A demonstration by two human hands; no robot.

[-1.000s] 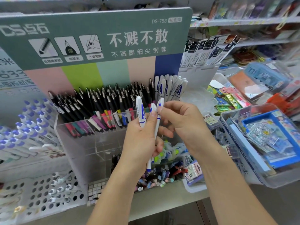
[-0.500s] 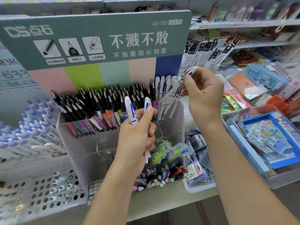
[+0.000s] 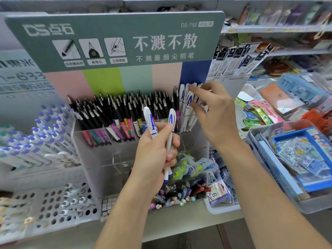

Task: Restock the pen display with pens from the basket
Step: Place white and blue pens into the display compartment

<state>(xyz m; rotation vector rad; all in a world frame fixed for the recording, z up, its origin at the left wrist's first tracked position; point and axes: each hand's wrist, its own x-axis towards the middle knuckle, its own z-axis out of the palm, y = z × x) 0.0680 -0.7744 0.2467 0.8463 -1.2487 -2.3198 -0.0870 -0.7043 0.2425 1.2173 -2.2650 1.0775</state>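
On the shop shelf, a clear acrylic pen display stands under a green header card printed DS-758. Its upper trough is packed with black pens, clips up, leaning back against the colour-striped backing. At the trough's right end stands a small cluster of white pens with blue lettering, in front of the blue stripe. Left hand is low and central, in front of the display, fingers curled round two white pens held upright, caps on top, tips poking out below the palm; thumb presses across the barrels. Right hand is raised at the white cluster, fingers spread and loosely bent, fingertips touching the caps of the pens standing there; whether one pen is pinched between thumb and fingers I cannot tell, since the hand covers that part. Lower tier of the display holds a jumble of small coloured items, blurred. Left of the display, rows of white pens with purple caps lie in a slanted rack, and below them a white perforated tray. Right of it, clear bins hold sticker sheets and packets. No basket in frame.
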